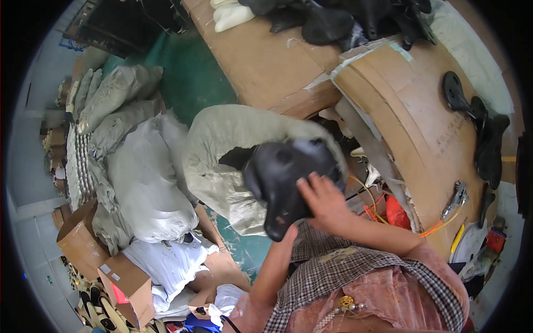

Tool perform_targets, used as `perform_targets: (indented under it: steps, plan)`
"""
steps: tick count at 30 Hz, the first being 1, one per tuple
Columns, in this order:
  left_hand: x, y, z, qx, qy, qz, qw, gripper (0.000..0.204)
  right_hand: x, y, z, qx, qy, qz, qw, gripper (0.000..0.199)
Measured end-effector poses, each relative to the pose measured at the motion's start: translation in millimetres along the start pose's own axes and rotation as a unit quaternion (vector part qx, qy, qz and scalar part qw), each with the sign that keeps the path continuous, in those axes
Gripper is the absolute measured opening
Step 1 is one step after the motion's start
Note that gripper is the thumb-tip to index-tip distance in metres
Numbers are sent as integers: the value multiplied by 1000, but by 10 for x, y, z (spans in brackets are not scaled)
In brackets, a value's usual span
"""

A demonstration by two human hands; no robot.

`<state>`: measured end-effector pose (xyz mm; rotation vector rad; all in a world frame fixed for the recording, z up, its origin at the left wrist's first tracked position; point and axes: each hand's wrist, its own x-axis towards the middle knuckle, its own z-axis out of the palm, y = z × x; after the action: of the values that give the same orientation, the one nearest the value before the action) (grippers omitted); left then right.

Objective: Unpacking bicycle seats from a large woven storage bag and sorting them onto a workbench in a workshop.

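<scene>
Both hands hold a bunch of glossy black moulded pieces [286,172], which look like shoe soles with rounded ends. They are over the mouth of a large pale woven sack [214,136]. My right hand [325,200] presses on the near right side of the pieces, its fingers spread across them. From below, my left hand [288,237] supports their lower end; its fingers are mostly hidden behind the black material. The sack's rim is folded out, and a dark gap shows left of the pieces. How many pieces are held, I cannot tell.
Full woven sacks [150,172] stand at the left, above open cardboard boxes [130,286]. More black pieces [333,22] lie on the cardboard-covered table [261,61] at the back. On the right-hand cardboard [411,111] are a metal air tool [455,200] with a hose and further black pieces.
</scene>
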<state>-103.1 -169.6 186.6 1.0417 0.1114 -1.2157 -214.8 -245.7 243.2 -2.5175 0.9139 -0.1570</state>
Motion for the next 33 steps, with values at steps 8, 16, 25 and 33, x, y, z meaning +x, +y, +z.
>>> perform_targets:
  steps: [8, 16, 25, 33]
  plan:
    - [-552, -806, 2918, 124, -558, 219, 791, 53, -1796, 1334, -2365, -338, 397, 259, 813, 68]
    - [1216, -770, 547, 297, -133, -36, 945, 33, -968, 1088, -991, 31, 214, 253, 943, 40]
    - [1672, 754, -2004, 508, 305, 191, 782, 80, 2320, 318, 1860, 50, -138, -73, 986, 37]
    - [1233, 1948, -2624, 309, 388, 214, 841, 19, 3881, -668, 1919, -23, -267, -84, 960, 46]
